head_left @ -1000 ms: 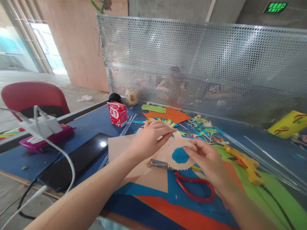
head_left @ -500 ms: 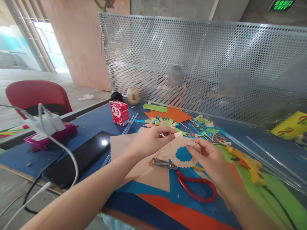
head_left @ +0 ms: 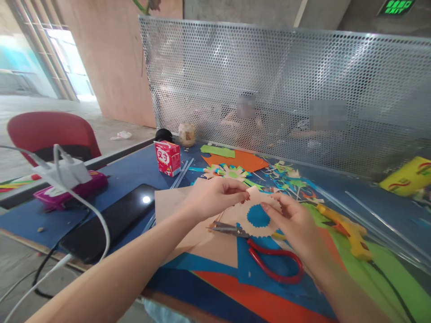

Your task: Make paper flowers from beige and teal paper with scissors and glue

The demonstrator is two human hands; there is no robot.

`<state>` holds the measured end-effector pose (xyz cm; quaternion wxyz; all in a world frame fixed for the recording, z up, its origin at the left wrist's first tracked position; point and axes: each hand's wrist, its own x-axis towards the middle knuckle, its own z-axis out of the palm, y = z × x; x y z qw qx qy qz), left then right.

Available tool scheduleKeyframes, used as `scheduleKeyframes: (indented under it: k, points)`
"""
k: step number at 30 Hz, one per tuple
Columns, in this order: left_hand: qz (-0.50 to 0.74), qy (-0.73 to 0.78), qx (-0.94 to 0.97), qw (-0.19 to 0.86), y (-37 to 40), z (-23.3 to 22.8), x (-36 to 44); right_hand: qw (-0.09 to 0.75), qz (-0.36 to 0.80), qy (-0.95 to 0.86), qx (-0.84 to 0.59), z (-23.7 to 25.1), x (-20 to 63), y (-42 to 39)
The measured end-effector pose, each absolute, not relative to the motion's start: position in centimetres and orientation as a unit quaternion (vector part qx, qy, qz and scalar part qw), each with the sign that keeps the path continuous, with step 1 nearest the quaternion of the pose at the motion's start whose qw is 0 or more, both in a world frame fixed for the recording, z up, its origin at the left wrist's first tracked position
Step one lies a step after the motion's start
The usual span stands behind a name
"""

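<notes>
My right hand pinches the right edge of a cream paper ring with a scalloped rim. Blue with a toothed outline shows at its middle; whether it is a glued disc or paper behind a hole, I cannot tell. At the upper edge, the thumb and fingers of my left hand are closed by a small cream paper tab. Just below lie scissors with red handles, blades slightly apart, over cream paper and blue paper.
A yellow glue gun lies on green paper at the right, near clear glue sticks. Paper flowers and scraps lie behind. A phone, cables and a red drink carton are left. A perforated metal screen stands behind.
My left hand's fingertips have shifted slightly right and down, closer to the small paper tab. My right hand keeps its hold on the ring, and the scissors lie in the same place.
</notes>
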<state>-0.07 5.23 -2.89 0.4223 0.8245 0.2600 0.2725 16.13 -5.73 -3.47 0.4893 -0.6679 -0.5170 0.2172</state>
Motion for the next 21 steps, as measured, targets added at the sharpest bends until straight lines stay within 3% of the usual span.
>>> scheduleKeyframes:
  k: [16,21]
  points:
    - [0.314,0.250,0.758,0.514,4.5,-3.0,0.2,0.565,0.257,-0.456,-0.638,-3.7,16.1,-5.5]
    - [0.318,0.276,0.784,0.455,4.2,-2.8,0.4,0.553,0.262,-0.466,-0.639,-4.0,16.3,-5.4]
